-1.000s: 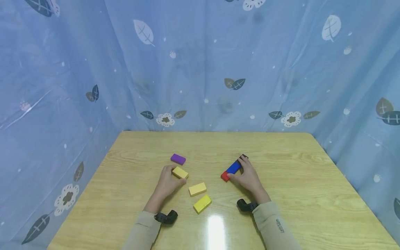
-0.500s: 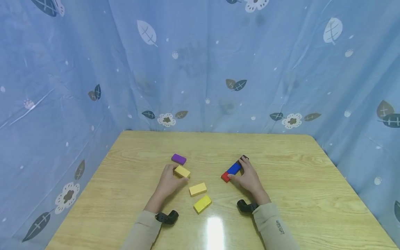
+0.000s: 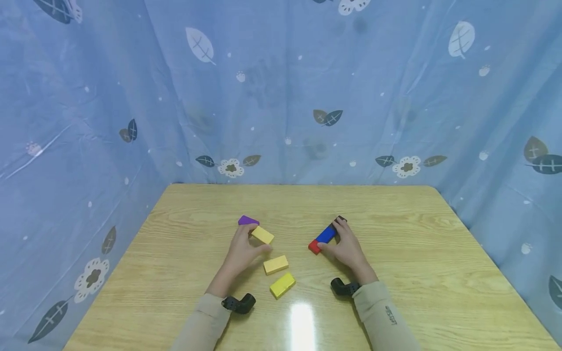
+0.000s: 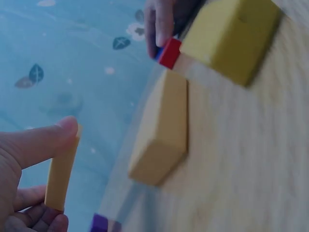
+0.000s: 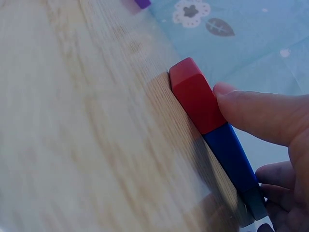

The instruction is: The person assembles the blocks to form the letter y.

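My left hand (image 3: 243,249) pinches a pale yellow block (image 3: 262,235) between thumb and fingers. In the left wrist view that held block (image 4: 62,174) stands off the table. Just behind the hand lies a purple block (image 3: 248,221), partly covered by it. My right hand (image 3: 350,249) spans a slanting row of a red block (image 3: 313,246), a blue block (image 3: 326,233) and a black block (image 3: 341,219), set end to end on the table. Its thumb touches the red block (image 5: 195,94) in the right wrist view; the other fingers curl at the dark end.
Between the hands lie a second pale yellow block (image 3: 276,264) and, nearer me, a bright yellow block (image 3: 283,285). The wooden table (image 3: 417,273) meets a blue patterned curtain (image 3: 281,97) at the back and sides.
My left hand has carried the pale yellow block rightward and slightly away from me, and now covers part of the purple block. The right hand stays on its row of blocks.
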